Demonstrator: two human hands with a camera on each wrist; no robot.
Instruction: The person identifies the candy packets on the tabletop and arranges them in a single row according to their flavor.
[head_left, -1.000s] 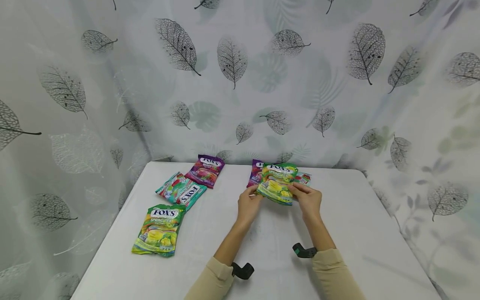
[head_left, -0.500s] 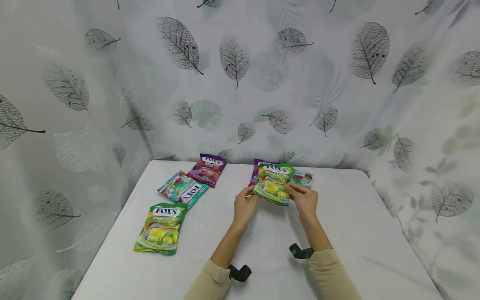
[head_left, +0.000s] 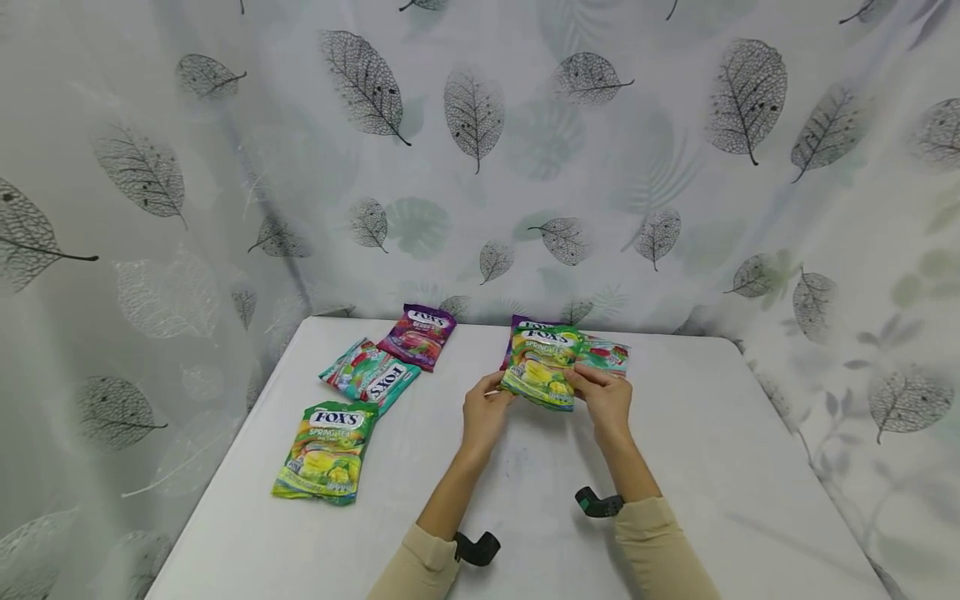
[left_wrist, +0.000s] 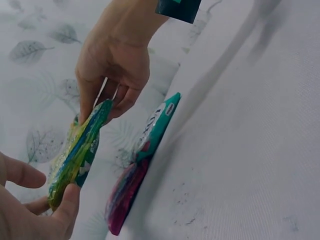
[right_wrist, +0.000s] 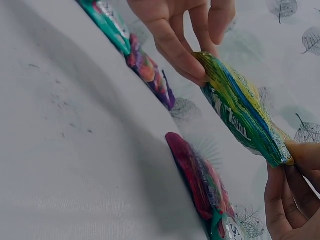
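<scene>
A green-and-yellow candy bag (head_left: 542, 367), lettered FOX'S Spring Tea, is held up over the far part of the white table, front toward the head camera. My left hand (head_left: 483, 417) grips its lower left corner; fingers and thumb lie on either side of that edge in the right wrist view. My right hand (head_left: 609, 404) pinches the right edge, with its thumb on the front. Behind the held bag, partly hidden by it, lie a purple candy bag (head_left: 517, 327) and a teal candy bag (head_left: 609, 355). The left wrist view shows the held bag (left_wrist: 77, 155) edge-on.
On the left of the white table (head_left: 675, 450) lie another green candy bag (head_left: 327, 454), a teal candy bag (head_left: 371, 375) and a purple candy bag (head_left: 418, 335), close together in a slanting row. A leaf-patterned curtain (head_left: 480, 200) hangs behind the table.
Both hands have carried the green bag slightly left, uncovering more of the teal bag behind it. The head view has shifted a little. The bags on the left lie as before.
</scene>
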